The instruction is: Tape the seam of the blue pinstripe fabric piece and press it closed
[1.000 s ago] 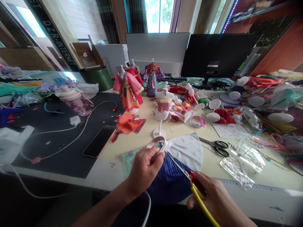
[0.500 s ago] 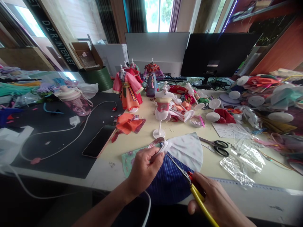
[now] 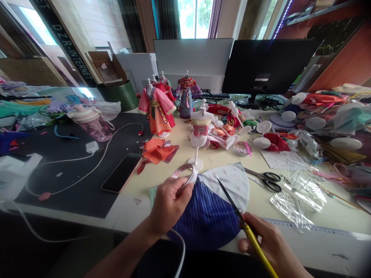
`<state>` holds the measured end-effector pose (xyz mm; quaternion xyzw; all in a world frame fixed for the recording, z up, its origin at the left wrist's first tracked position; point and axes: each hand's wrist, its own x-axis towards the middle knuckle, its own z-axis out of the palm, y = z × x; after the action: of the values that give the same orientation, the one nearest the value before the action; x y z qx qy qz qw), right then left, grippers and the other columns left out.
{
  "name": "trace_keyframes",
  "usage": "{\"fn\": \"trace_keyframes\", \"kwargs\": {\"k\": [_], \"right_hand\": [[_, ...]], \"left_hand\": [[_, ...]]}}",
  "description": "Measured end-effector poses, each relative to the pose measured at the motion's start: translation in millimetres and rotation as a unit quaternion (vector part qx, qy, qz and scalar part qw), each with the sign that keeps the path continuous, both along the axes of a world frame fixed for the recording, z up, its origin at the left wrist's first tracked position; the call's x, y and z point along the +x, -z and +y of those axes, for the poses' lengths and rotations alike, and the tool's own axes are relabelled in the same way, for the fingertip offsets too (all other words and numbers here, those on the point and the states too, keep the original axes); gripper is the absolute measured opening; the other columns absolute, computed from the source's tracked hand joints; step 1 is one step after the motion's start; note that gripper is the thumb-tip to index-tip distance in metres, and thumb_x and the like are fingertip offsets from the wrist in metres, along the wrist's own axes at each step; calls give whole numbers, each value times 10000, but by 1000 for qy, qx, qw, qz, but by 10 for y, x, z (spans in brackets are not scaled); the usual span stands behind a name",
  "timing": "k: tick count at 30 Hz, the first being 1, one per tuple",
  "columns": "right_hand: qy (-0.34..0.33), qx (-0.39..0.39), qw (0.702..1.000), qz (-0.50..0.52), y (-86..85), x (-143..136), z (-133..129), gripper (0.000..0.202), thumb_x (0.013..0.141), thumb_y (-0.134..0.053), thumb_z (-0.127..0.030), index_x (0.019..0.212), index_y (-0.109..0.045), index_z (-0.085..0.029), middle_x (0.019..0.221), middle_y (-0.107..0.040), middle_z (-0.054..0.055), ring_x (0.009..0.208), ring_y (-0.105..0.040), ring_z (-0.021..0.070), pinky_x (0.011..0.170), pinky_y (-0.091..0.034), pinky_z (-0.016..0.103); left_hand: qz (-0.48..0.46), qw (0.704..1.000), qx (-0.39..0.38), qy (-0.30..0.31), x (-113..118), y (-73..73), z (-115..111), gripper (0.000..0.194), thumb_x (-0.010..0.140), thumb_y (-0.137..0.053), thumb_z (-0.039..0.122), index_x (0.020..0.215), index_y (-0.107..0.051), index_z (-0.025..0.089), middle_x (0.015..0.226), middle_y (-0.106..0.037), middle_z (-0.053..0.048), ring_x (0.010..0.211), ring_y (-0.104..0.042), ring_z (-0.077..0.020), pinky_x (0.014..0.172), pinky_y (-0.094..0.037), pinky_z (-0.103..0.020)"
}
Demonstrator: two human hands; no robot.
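Note:
A roll of white double-sided tape (image 3: 193, 175) is pinched between the thumb and fingers of my left hand (image 3: 171, 202), just above the round piece of fabric. My right hand (image 3: 265, 235) is closed around yellow-handled scissors (image 3: 232, 200), whose blades lie together and point up and left over the fabric. That fabric has a dark blue striped section (image 3: 208, 216), a pale section (image 3: 232, 181) and a green corner partly hidden behind my left hand. Just beyond the roll stands a small white mannequin (image 3: 199, 127) with a pink band around its body.
Black-handled scissors (image 3: 268, 179) and clear plastic bags (image 3: 292, 204) lie to the right. Orange cloth (image 3: 158, 150), a phone (image 3: 121, 172) and a pink bottle (image 3: 91, 123) are on the left. Dressed mannequins (image 3: 156, 108) stand at the back, before two monitors (image 3: 269, 65).
My left hand has drawn the tape roll a little to the left. My right hand has moved right with the scissors, and the blade tips have come away from the roll.

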<state>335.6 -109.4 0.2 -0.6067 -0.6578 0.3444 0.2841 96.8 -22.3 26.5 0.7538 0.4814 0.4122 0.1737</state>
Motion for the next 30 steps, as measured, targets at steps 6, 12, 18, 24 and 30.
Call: {"fn": "trace_keyframes", "kwargs": {"k": [6, 12, 18, 24, 30], "right_hand": [[57, 141, 984, -95, 76, 150, -17, 405, 765, -601, -620, 819, -626, -219, 628, -644, -9, 481, -553, 133, 449, -443, 211], [14, 219, 961, -168, 107, 220, 46, 389, 790, -599, -609, 826, -567, -223, 521, -592, -55, 364, -517, 102, 372, -424, 182], [-10, 250, 939, -238, 194, 140, 58, 461, 809, -518, -676, 903, -554, -226, 609, -645, -18, 428, -590, 135, 377, -441, 203], [-24, 279, 924, -260, 199, 50, 73, 460, 845, -451, -680, 850, -509, -224, 548, -602, -30, 398, -571, 124, 354, -409, 195], [-33, 308, 913, -265, 152, -30, 98, 501, 884, -360, -678, 890, -511, -201, 570, -617, -7, 415, -587, 128, 359, -411, 200]], "left_hand": [[124, 985, 86, -85, -594, 76, 199, 186, 896, -509, 284, 907, -643, 155, 727, -664, -35, 661, -608, -166, 638, -467, -256], [286, 932, 157, -156, -1378, 367, 427, 198, 880, -480, 242, 845, -648, 142, 802, -701, -82, 778, -660, -238, 812, -475, -363], [335, 916, 171, -142, -1641, 503, 429, 198, 898, -482, 229, 897, -658, 137, 831, -703, -76, 800, -655, -237, 908, -450, -410], [306, 925, 211, -80, -1486, 557, 374, 131, 898, -518, 165, 922, -645, 149, 837, -711, -50, 779, -661, -192, 947, -443, -407], [268, 945, 183, -35, -1351, 678, 426, 164, 910, -496, 185, 936, -653, 146, 865, -713, -70, 854, -662, -220, 870, -510, -387]]}}
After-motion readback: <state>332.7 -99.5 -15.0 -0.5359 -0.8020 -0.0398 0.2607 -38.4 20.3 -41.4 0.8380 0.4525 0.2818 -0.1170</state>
